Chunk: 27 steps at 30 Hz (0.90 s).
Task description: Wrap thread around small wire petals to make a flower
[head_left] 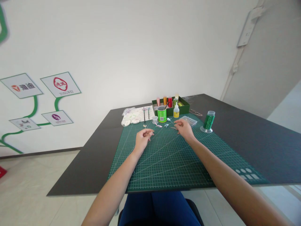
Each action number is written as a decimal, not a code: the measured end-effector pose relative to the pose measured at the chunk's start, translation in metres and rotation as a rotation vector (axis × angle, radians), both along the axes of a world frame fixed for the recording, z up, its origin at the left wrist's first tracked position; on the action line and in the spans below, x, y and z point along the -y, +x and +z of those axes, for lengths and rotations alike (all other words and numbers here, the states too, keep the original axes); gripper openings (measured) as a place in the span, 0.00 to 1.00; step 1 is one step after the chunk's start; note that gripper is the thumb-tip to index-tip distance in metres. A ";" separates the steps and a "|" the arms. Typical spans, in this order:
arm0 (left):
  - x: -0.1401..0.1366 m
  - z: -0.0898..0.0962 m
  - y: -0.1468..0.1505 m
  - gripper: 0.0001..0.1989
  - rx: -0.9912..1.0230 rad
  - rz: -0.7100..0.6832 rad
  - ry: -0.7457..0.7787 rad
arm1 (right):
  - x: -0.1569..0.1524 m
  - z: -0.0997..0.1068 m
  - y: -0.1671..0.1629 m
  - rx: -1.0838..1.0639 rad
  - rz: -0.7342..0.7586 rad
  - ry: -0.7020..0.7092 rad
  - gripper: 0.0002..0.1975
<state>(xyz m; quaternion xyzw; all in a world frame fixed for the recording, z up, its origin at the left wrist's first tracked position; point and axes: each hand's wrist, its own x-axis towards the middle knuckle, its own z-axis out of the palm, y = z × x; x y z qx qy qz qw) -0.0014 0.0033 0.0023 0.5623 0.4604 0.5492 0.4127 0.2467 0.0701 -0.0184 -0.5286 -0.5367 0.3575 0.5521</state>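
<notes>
My left hand point(142, 140) is closed in a pinch above the green cutting mat point(169, 163). A small pale flower-like piece point(144, 126) on a thin stem shows just past its knuckles and seems to be held there. To the right, my right hand point(184, 128) has its fingers drawn together; what they hold, if anything, is too small to make out. A thin metal tool point(173, 127) lies by those fingertips. Between the hands, small pink-and-white point(159, 126) and blue petal-like pieces point(166, 125) rest on the mat.
Behind stand a green can point(162, 115), a glue bottle point(176, 111) and a green box point(185, 108) of thread spools. A green thread spool point(208, 121) stands right, near a clear plastic case point(190, 121). White foam-like pieces point(131, 117) and thin sticks point(144, 116) lie back left.
</notes>
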 end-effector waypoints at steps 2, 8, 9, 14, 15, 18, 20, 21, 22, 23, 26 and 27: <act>-0.001 0.000 0.000 0.15 -0.025 0.010 0.022 | 0.001 0.001 0.001 0.164 -0.087 0.150 0.07; -0.002 -0.001 0.000 0.13 -0.117 0.032 0.089 | 0.013 0.010 -0.012 0.263 0.003 0.304 0.09; -0.002 -0.001 0.001 0.12 -0.126 0.033 0.096 | 0.015 0.011 -0.015 0.257 0.043 0.290 0.09; -0.002 -0.003 0.001 0.12 -0.151 0.028 0.114 | 0.025 0.010 -0.028 0.155 0.447 0.092 0.18; -0.002 -0.004 0.001 0.12 -0.154 0.026 0.117 | 0.028 0.009 -0.031 0.109 0.551 0.039 0.22; -0.002 -0.005 0.002 0.11 -0.168 0.027 0.129 | 0.036 0.009 -0.038 0.025 0.807 -0.087 0.30; -0.001 -0.005 0.002 0.11 -0.185 0.038 0.135 | 0.041 0.010 -0.040 0.054 0.898 -0.138 0.30; -0.001 -0.005 0.002 0.10 -0.194 0.046 0.134 | 0.042 0.011 -0.041 0.085 0.917 -0.151 0.30; -0.001 -0.005 0.002 0.10 -0.202 0.055 0.131 | 0.043 0.012 -0.041 0.115 0.920 -0.153 0.28; -0.001 -0.005 0.002 0.10 -0.208 0.065 0.126 | 0.044 0.013 -0.040 0.139 0.915 -0.145 0.27; -0.002 -0.004 0.000 0.08 -0.238 0.095 0.115 | 0.044 0.018 -0.036 0.153 0.909 -0.099 0.24; -0.002 -0.003 0.000 0.07 -0.257 0.103 0.117 | 0.044 0.020 -0.034 0.148 0.915 -0.090 0.24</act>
